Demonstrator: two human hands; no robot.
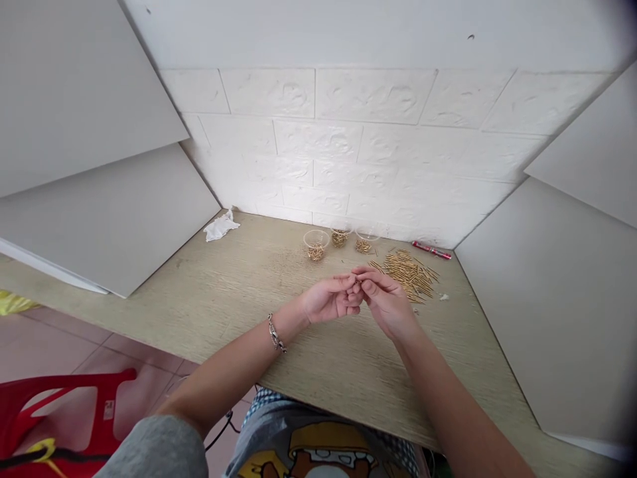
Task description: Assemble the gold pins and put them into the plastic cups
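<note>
My left hand (331,299) and my right hand (385,299) meet over the middle of the wooden table (223,299), fingertips pinched together around something tiny that I cannot make out. A bracelet (275,334) circles my left wrist. Just beyond my right hand lies a heap of thin gold pins (408,273). Behind my hands stand three small clear plastic cups: the left cup (316,243), the middle cup (340,236) and the right cup (365,241), each holding small gold pieces.
A crumpled white tissue (221,226) lies at the table's back left. A red pen (430,249) rests by the white brick wall. White panels enclose both sides. A red plastic chair (54,415) stands on the tiled floor at lower left.
</note>
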